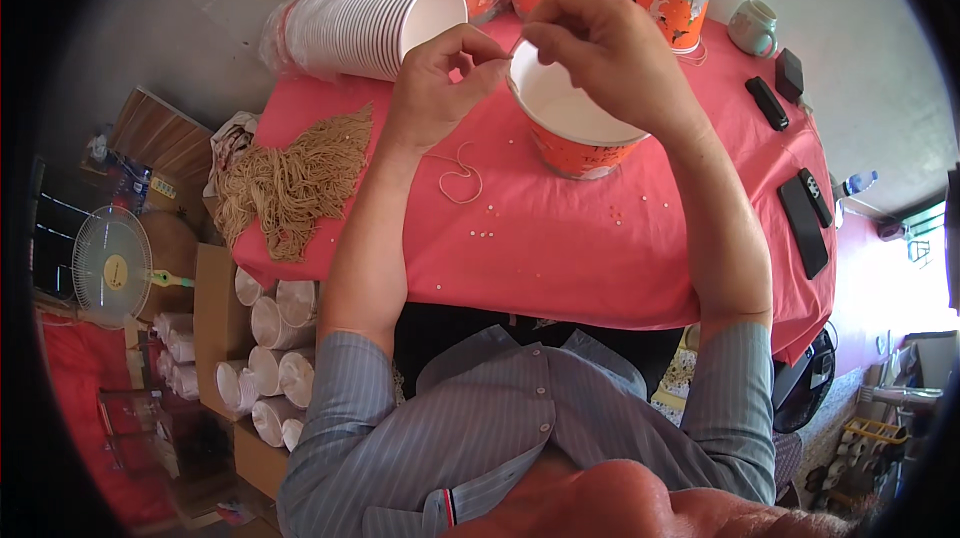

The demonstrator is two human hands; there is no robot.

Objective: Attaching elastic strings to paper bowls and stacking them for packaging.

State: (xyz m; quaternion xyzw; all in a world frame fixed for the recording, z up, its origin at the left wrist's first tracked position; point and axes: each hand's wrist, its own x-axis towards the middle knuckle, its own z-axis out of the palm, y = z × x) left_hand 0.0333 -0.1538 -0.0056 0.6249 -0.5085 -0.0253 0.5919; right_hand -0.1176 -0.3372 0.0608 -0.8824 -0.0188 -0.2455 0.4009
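A white-lined paper bucket with an orange printed outside stands on the table, its mouth tilted toward me. At its left rim my left hand is closed in a pinch, thumb and forefinger together. Over the bucket's mouth arches my right hand, its thumb and forefinger also closed at the left rim. A thin strand of string seems to run between the fingertips, though it is very small here. A loose loop of beige string lies on the cloth near my left wrist.
A heap of beige strings lies at the left. Nested white buckets in plastic lie behind it. Another orange bucket, a mug and a black phone are to the right. Small beads dot the pink tablecloth.
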